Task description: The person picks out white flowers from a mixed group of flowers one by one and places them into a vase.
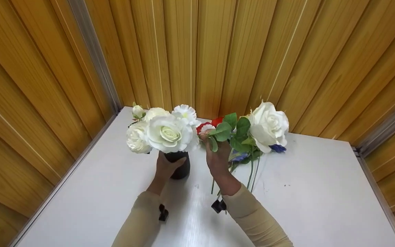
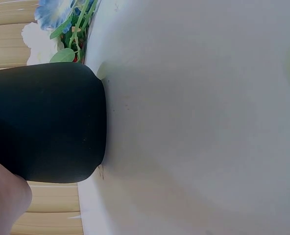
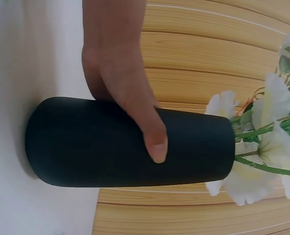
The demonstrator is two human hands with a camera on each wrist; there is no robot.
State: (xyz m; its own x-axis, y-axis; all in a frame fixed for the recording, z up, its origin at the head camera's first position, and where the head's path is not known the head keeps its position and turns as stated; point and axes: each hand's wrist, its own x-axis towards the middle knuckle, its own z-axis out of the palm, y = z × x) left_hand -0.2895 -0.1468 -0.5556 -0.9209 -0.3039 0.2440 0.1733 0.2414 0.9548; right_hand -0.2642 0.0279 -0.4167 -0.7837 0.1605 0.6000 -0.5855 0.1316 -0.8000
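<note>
A dark vase (image 1: 180,168) stands upright on the white table, filled with white flowers (image 1: 168,133). My left hand (image 1: 166,166) grips its side, with the thumb across the front in the right wrist view. My right hand (image 1: 218,157) is raised just right of the bouquet, its curled fingers pinching at a leafy stem (image 1: 222,131). Those leaves run toward a large white rose (image 1: 269,127) on the right and partly cover the fingertips, so the exact grip is hidden. The right hand itself does not show in the right wrist view.
Behind and right of the right hand lie a red-and-white flower (image 1: 205,127), blue flowers (image 1: 240,156) and several loose green stems (image 1: 251,175) on the table (image 1: 307,202). Wood-look panels (image 1: 214,58) enclose the table's back and sides.
</note>
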